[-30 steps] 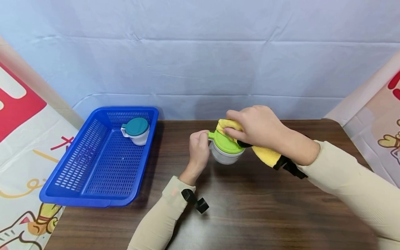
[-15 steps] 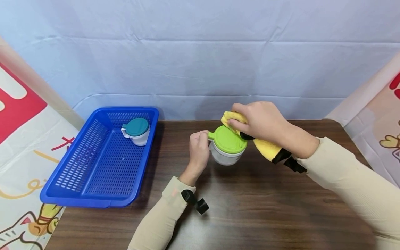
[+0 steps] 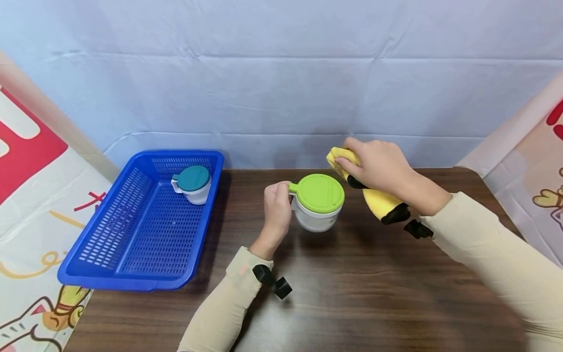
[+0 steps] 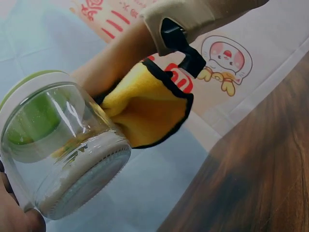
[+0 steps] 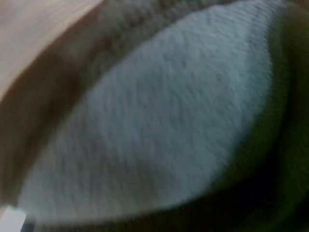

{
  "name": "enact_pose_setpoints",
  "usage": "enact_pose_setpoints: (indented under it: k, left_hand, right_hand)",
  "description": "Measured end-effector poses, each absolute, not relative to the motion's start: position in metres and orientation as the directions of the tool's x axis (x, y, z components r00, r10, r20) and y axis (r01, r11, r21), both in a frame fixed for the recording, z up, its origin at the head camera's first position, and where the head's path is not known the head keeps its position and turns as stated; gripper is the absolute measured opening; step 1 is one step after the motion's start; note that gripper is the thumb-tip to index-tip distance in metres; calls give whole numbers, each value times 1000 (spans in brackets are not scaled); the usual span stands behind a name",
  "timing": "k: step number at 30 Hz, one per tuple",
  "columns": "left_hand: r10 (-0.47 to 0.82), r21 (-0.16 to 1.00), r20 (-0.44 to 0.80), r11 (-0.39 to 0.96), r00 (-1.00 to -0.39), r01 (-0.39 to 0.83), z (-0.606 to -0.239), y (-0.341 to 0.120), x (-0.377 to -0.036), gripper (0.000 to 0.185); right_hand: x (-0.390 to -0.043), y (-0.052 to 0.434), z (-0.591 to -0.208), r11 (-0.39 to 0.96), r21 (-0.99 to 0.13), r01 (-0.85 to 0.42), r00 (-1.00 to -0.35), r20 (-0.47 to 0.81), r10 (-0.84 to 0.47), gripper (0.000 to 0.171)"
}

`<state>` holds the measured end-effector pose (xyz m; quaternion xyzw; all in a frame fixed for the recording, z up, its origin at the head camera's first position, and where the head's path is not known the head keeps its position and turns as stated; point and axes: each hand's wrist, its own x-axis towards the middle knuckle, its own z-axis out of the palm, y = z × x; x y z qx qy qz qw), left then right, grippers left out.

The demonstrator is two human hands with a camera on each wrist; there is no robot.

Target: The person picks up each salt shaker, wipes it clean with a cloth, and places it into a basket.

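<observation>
A clear jar with a green lid (image 3: 318, 193) is near the middle of the brown table (image 3: 352, 283). My left hand (image 3: 277, 205) grips its handle at the lid's left side. In the left wrist view the jar (image 4: 58, 145) fills the left half, seen from below. My right hand (image 3: 378, 166) grips a yellow cloth (image 3: 378, 200) with a black edge, now off the lid and to its right. The cloth (image 4: 145, 108) hangs behind the jar in the left wrist view. The right wrist view is filled by a blurred cloth surface (image 5: 159, 121).
A blue perforated basket (image 3: 145, 220) sits at the table's left, holding a small white jar with a teal lid (image 3: 192, 183) at its far end. Printed sheets hang at both sides, a pale backdrop behind.
My right hand with the yellow cloth has moved right and away, off the green lid. The left hand has shifted the jar slightly, its lid now fully uncovered.
</observation>
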<state>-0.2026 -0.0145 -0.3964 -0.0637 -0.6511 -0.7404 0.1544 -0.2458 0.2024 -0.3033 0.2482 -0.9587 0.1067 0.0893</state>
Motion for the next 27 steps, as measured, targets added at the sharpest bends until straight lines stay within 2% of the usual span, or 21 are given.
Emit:
enact_pose_setpoints:
  k: [11, 16, 27]
  left_hand:
    - [-200, 930, 295, -166, -934, 329, -395, -23, -202, 34]
    - [-185, 930, 309, -149, -933, 337, -396, -24, -202, 36]
    - [-201, 936, 296, -135, -934, 326, -396, -26, -202, 34]
  right_hand:
    - [-241, 216, -311, 873, -167, -458, -882, 207, -423, 25]
    - [-236, 234, -323, 874, -161, -458, -882, 206, -424, 26]
    - [-228, 273, -362, 821, -77, -565, -808, 252, -532, 21]
